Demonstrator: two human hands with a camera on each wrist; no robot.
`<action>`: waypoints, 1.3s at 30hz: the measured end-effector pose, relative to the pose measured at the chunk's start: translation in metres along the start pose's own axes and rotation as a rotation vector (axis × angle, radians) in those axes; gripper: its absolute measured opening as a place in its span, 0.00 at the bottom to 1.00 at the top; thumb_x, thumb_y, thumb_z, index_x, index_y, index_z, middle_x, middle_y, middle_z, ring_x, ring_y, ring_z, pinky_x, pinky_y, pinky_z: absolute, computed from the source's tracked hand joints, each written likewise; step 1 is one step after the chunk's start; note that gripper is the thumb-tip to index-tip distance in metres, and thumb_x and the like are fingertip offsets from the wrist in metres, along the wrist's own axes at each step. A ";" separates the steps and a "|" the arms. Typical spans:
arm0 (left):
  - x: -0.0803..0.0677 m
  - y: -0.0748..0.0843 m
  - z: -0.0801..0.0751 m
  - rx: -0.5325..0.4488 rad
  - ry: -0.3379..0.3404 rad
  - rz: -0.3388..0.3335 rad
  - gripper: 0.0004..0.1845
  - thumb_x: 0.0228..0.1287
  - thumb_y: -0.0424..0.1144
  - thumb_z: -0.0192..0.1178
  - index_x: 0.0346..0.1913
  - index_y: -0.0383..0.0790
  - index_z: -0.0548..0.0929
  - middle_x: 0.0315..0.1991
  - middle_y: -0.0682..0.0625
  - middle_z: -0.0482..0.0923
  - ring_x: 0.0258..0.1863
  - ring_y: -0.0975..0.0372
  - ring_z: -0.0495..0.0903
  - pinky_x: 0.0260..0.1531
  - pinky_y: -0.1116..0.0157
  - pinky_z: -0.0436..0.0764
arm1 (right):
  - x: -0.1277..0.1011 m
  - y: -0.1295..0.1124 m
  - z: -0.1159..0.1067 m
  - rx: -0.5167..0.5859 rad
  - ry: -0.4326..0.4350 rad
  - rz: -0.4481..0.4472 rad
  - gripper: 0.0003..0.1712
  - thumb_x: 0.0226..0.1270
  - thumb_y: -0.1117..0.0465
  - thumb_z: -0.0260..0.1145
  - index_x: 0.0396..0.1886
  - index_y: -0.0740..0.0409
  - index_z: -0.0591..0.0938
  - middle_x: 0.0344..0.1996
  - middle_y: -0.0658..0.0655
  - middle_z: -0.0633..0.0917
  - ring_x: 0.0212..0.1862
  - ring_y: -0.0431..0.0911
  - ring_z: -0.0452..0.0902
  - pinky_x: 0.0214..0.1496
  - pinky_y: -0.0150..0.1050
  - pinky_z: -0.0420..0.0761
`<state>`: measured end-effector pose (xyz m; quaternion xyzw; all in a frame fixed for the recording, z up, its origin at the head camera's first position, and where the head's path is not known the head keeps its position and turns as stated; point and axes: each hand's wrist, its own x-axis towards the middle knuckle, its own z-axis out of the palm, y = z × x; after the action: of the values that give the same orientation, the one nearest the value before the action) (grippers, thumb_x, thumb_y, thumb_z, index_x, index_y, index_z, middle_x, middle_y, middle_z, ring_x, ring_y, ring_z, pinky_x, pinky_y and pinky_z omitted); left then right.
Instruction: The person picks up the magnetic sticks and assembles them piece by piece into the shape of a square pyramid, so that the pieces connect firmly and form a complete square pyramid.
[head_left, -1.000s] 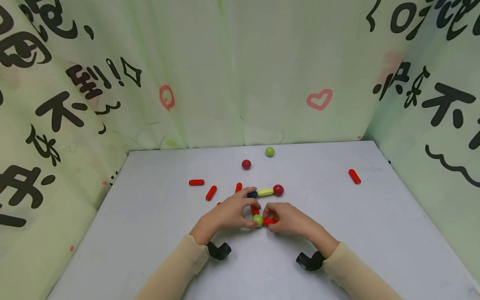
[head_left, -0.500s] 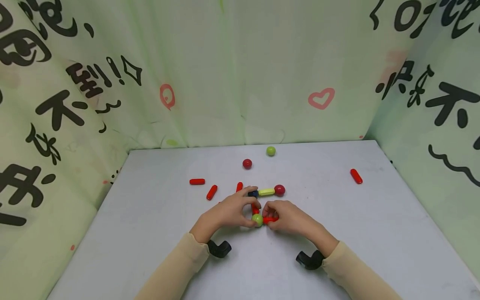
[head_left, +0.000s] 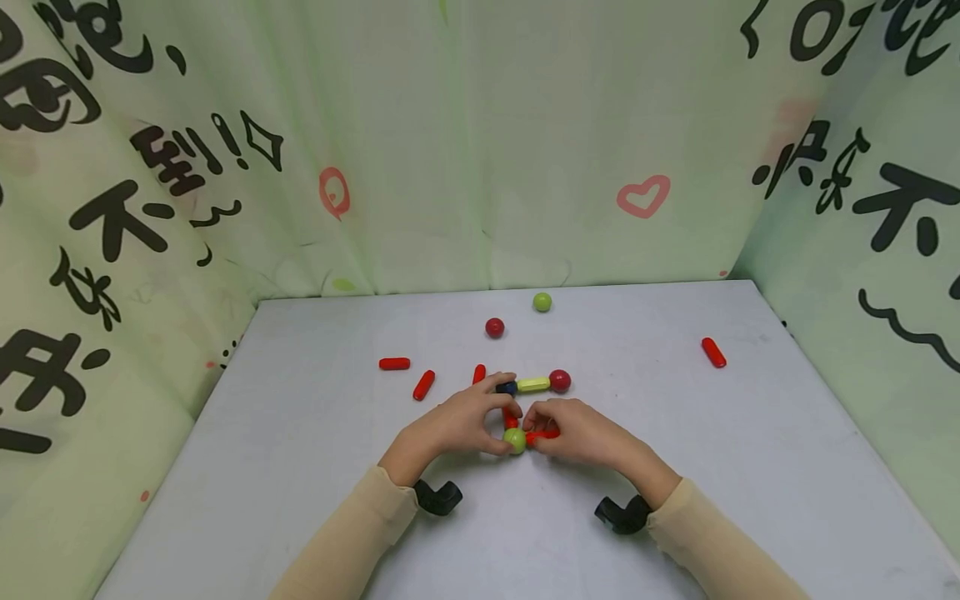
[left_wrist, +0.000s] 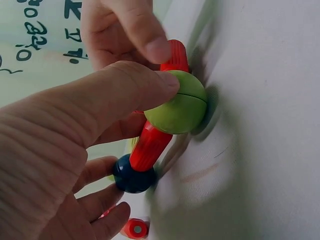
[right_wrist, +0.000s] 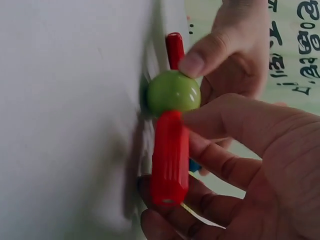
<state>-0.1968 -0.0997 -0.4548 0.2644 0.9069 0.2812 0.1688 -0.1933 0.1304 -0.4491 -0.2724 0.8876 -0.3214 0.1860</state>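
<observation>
My left hand [head_left: 459,422] pinches a green ball [right_wrist: 172,94], its thumb lying on the ball's side. A red rod [left_wrist: 150,146] joins this ball to a dark blue ball [left_wrist: 134,175], which other left fingers touch. My right hand [head_left: 579,430] grips a second red rod [right_wrist: 170,162] between thumb and fingers, with one end right against the green ball. From the blue ball a yellow-green rod [head_left: 533,384] runs to a dark red ball [head_left: 559,381], so the pieces form a chain. Part of the blue ball is hidden behind left fingers in the head view.
Loose red rods lie to the left, such as one red rod [head_left: 394,364], and another red rod [head_left: 713,352] lies far right. Toward the back rest a loose red ball [head_left: 494,327] and a loose green ball [head_left: 542,302]. Printed curtains [head_left: 480,167] border the white table [head_left: 637,333].
My right hand has shifted slightly, and the outer end of its red rod tilts a little farther from me. The left hand keeps its hold on the green ball.
</observation>
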 end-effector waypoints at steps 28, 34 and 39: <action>0.003 0.000 -0.002 0.017 -0.016 0.003 0.19 0.61 0.48 0.74 0.55 0.55 0.85 0.81 0.52 0.56 0.75 0.55 0.65 0.64 0.55 0.79 | 0.076 0.024 -0.059 -0.141 0.140 0.076 0.19 0.77 0.61 0.55 0.63 0.58 0.80 0.49 0.62 0.85 0.46 0.52 0.80 0.51 0.48 0.83; 0.003 -0.002 0.000 0.019 -0.013 0.004 0.19 0.60 0.48 0.74 0.54 0.56 0.85 0.81 0.52 0.57 0.77 0.55 0.64 0.63 0.56 0.79 | 0.102 0.015 -0.055 -0.240 0.016 0.120 0.31 0.80 0.61 0.51 0.80 0.43 0.66 0.46 0.63 0.80 0.40 0.51 0.74 0.41 0.41 0.78; 0.001 -0.003 0.001 0.028 -0.011 -0.008 0.19 0.60 0.48 0.75 0.54 0.57 0.85 0.81 0.52 0.57 0.75 0.56 0.65 0.62 0.57 0.80 | 0.112 0.012 -0.050 -0.312 0.005 0.167 0.32 0.79 0.59 0.54 0.80 0.44 0.66 0.50 0.64 0.81 0.40 0.52 0.75 0.41 0.42 0.79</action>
<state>-0.1979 -0.1010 -0.4577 0.2646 0.9110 0.2662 0.1711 -0.3105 0.0945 -0.4385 -0.2222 0.9468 -0.1639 0.1652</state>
